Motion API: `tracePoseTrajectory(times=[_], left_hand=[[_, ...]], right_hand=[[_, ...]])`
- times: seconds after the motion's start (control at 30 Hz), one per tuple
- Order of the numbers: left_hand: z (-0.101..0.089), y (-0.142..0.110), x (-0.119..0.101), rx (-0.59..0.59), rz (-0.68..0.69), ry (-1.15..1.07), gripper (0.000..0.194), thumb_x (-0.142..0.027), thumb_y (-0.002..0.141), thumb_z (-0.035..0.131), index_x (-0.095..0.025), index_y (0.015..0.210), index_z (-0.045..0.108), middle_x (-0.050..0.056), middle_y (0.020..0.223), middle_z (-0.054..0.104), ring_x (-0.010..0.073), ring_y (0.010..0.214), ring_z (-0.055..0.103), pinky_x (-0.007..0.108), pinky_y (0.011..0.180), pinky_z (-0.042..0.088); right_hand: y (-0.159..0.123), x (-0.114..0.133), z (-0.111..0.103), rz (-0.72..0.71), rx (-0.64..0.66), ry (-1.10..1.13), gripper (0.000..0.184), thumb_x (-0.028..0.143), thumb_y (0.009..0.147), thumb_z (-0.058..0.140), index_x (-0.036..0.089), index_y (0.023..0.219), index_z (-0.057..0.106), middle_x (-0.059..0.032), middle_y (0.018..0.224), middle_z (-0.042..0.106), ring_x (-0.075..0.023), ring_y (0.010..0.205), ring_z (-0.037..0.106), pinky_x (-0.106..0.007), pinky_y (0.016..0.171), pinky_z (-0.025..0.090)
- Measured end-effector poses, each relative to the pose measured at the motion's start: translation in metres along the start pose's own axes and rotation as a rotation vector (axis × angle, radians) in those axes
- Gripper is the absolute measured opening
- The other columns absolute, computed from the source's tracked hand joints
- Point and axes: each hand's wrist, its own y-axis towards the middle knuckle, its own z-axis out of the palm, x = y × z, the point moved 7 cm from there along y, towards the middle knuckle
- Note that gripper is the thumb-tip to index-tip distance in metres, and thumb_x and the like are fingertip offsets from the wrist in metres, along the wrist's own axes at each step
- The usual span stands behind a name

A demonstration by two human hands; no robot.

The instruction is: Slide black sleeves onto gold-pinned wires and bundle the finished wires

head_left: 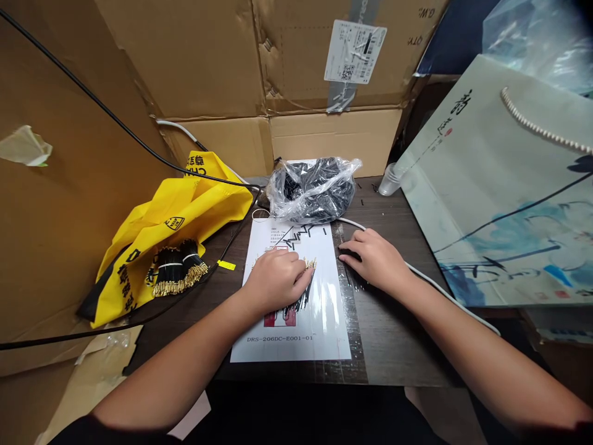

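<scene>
My left hand (277,281) is curled over a bunch of thin black wires with gold tips (309,266), pressing them onto a printed sheet under clear film (296,337). Gold ends stick out past my fingers, and black lengths show below the hand. My right hand (374,259) lies palm down on the dark wooden table (398,340), beside the sheet, its fingers holding nothing. A few loose black wires (354,281) lie just below those fingers. A clear plastic bag stuffed with black wires (311,190) sits beyond both hands.
Two tied bundles of gold-tipped wires (173,272) rest on a crumpled yellow bag (171,228) at the left. A white cable (428,287) crosses the table at the right, beside a plastic cup (390,180) and a painted paper bag (495,185). Cardboard boxes (333,142) wall the back.
</scene>
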Motion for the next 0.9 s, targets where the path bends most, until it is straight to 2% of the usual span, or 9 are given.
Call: tracePoseTrajectory(times=[0.2,0.37,0.5,0.7,0.9], left_hand=[[0.003,0.001,0.0,0.007,0.006,0.025,0.04,-0.039,0.097,0.043,-0.018,0.07,0.065,0.005,0.07,0.064,0.0205,0.071,0.06,0.036,0.069,0.044],[0.005,-0.002,0.0,0.058,-0.012,0.087,0.037,-0.044,0.092,0.049,-0.016,0.075,0.067,0.008,0.073,0.066,0.0239,0.074,0.063,0.039,0.07,0.046],[0.007,-0.003,0.002,0.104,-0.048,0.114,0.036,-0.044,0.09,0.05,-0.015,0.077,0.067,0.01,0.072,0.067,0.0262,0.069,0.064,0.039,0.065,0.047],[0.011,-0.002,0.002,0.131,-0.063,0.114,0.026,-0.026,0.087,0.046,-0.014,0.074,0.067,0.011,0.068,0.068,0.0253,0.063,0.064,0.038,0.064,0.046],[0.014,-0.001,0.005,0.148,-0.095,0.115,0.027,-0.025,0.086,0.046,-0.014,0.073,0.067,0.01,0.068,0.068,0.0239,0.061,0.063,0.036,0.06,0.045]], right_hand=[[0.0,-0.008,-0.001,-0.003,0.013,0.004,0.022,0.032,0.091,0.062,0.02,0.104,0.075,-0.0075,0.089,0.064,-0.0231,0.087,0.052,-0.036,0.077,0.047],[0.0,-0.01,-0.006,0.003,0.028,0.01,0.023,0.033,0.091,0.062,0.02,0.106,0.073,-0.0079,0.091,0.064,-0.0232,0.088,0.053,-0.036,0.078,0.046],[0.014,-0.002,-0.01,0.036,-0.006,0.039,0.023,0.033,0.091,0.06,0.021,0.108,0.07,-0.0063,0.096,0.065,-0.0226,0.091,0.055,-0.034,0.078,0.044],[0.055,0.006,0.007,0.117,0.008,-0.014,0.019,0.03,0.092,0.057,0.019,0.096,0.072,-0.0067,0.092,0.065,-0.0202,0.083,0.058,-0.031,0.065,0.036],[0.064,0.013,0.019,0.103,-0.009,-0.079,0.021,0.018,0.094,0.047,0.015,0.09,0.067,-0.0095,0.091,0.064,-0.0202,0.08,0.056,-0.032,0.066,0.034]])
